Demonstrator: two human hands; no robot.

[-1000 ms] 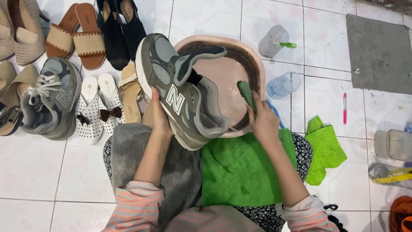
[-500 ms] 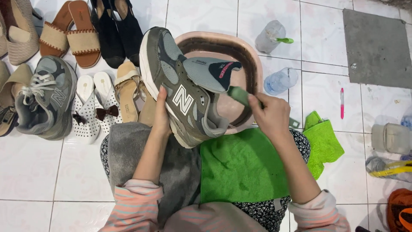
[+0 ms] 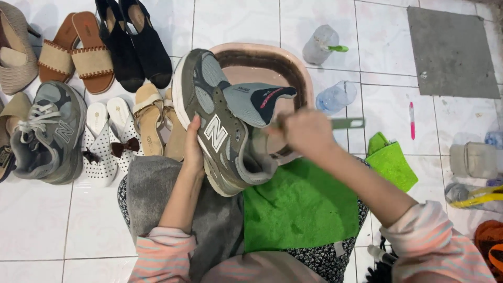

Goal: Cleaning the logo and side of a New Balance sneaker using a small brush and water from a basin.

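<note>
While left hand [image 3: 193,149] grips the sneaker [image 3: 220,123], right-hand fingers [image 3: 301,131] clamp a brush [image 3: 347,123].

Grey sneaker [image 3: 220,126] tilted, green brush [image 3: 343,123] alongside

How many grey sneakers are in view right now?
2. One grey sneaker is held in the left hand over the pink basin; the other sneaker sits on the floor at left. More may be hidden off-frame.
</note>
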